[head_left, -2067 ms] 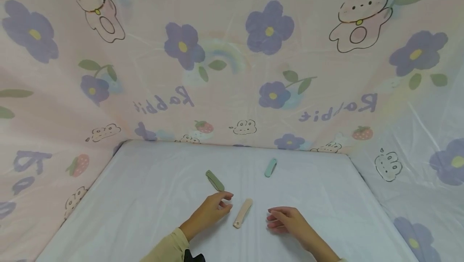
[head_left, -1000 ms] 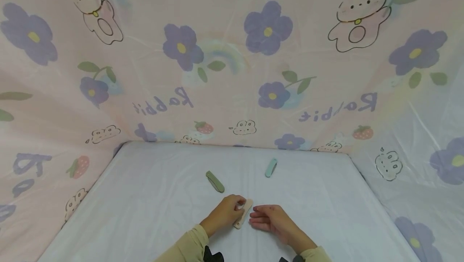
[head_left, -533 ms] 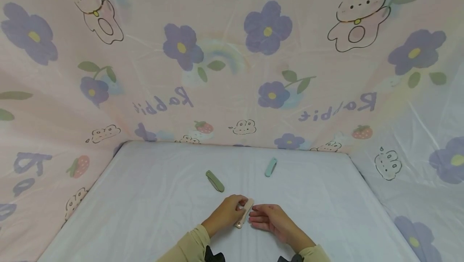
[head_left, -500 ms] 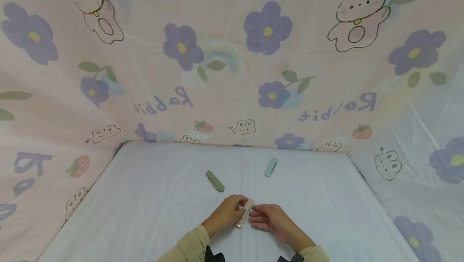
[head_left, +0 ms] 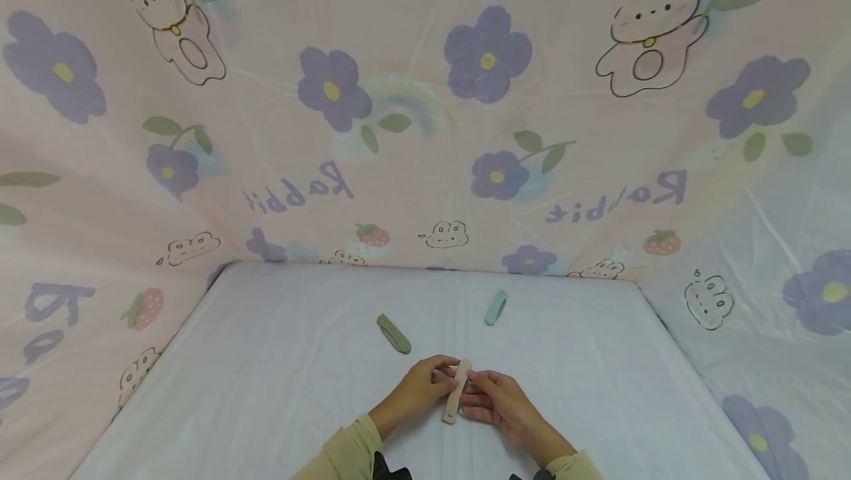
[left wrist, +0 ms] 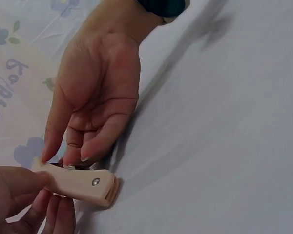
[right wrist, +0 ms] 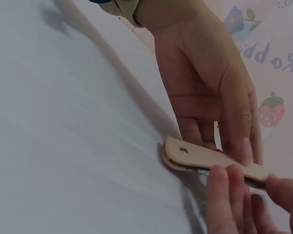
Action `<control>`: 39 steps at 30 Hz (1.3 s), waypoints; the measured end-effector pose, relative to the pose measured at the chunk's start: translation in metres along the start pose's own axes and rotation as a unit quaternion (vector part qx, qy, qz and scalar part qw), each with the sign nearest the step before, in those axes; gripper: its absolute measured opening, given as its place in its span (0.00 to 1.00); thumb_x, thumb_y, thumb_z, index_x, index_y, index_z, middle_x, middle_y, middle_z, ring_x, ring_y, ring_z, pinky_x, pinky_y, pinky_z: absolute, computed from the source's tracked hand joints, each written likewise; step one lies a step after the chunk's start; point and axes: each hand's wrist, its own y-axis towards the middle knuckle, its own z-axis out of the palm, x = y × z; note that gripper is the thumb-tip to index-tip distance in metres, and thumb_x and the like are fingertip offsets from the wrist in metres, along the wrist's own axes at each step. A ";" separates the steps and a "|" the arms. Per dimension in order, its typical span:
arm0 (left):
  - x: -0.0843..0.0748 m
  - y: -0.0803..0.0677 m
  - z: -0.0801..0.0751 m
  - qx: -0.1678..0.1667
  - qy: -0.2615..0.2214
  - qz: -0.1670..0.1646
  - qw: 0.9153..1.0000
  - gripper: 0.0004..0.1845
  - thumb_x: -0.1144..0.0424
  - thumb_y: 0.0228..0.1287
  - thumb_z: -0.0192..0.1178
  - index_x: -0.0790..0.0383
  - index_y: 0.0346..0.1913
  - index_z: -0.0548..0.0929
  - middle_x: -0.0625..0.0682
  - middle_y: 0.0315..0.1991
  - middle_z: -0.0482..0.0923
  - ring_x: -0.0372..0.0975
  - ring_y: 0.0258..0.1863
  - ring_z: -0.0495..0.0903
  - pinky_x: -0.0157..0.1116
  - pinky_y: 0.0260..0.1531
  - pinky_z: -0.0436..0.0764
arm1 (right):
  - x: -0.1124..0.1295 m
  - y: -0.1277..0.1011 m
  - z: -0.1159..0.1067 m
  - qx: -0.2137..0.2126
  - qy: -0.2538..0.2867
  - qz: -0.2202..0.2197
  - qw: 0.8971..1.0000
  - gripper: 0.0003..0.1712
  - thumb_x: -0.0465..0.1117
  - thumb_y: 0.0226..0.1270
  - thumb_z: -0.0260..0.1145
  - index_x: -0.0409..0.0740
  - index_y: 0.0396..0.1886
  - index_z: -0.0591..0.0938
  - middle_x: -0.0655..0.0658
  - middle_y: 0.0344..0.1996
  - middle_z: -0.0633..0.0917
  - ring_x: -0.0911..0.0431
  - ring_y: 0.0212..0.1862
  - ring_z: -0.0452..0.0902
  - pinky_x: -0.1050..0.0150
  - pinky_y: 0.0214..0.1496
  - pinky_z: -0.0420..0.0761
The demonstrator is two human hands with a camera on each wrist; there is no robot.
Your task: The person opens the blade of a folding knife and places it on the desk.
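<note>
A beige folding knife with a rivet near one end is held between the two hands, close over the white table. My left hand grips it from the left, thumb on its upper face. My right hand pinches its far end between thumb and fingers. In the left wrist view the knife's riveted end sticks out past the hands. A thin strip of metal shows along the handle in the right wrist view; most of the blade is hidden inside.
Beyond the hands a green folding knife lies on the white table, to the left. A light teal one lies further back to the right. Rabbit-and-flower printed cloth walls in the back and sides.
Both hands have come together at the beige knife. The left took hold of it first; now the right pinches its far end too. The knife has turned slightly more upright in the head view.
</note>
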 end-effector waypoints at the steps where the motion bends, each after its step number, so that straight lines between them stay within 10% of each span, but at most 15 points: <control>1: 0.000 0.000 0.000 0.001 -0.010 -0.002 1.000 0.17 0.62 0.63 0.61 0.60 0.54 0.77 0.45 0.39 0.77 0.33 0.33 0.77 0.30 0.32 0.77 | 0.000 0.000 0.000 -0.004 0.000 -0.002 1.000 0.19 0.45 0.69 0.58 0.32 0.48 0.71 0.42 0.37 0.81 0.54 0.39 0.82 0.57 0.46 0.80; 25: -0.033 -0.016 -0.005 -0.005 -0.254 0.008 0.967 0.18 0.64 0.62 0.61 0.65 0.54 0.75 0.56 0.41 0.74 0.40 0.38 0.78 0.37 0.39 0.81 | 0.028 -0.022 0.018 0.002 -0.040 -0.076 0.996 0.14 0.40 0.64 0.64 0.32 0.41 0.76 0.47 0.31 0.82 0.58 0.34 0.78 0.63 0.42 0.81; 39: -0.039 -0.022 -0.010 0.010 -0.270 0.009 0.963 0.19 0.64 0.62 0.60 0.66 0.55 0.74 0.56 0.43 0.76 0.40 0.38 0.80 0.37 0.39 0.81 | 0.030 -0.025 0.024 -0.005 -0.024 -0.077 0.997 0.12 0.39 0.64 0.64 0.32 0.40 0.77 0.46 0.29 0.82 0.58 0.33 0.79 0.62 0.41 0.81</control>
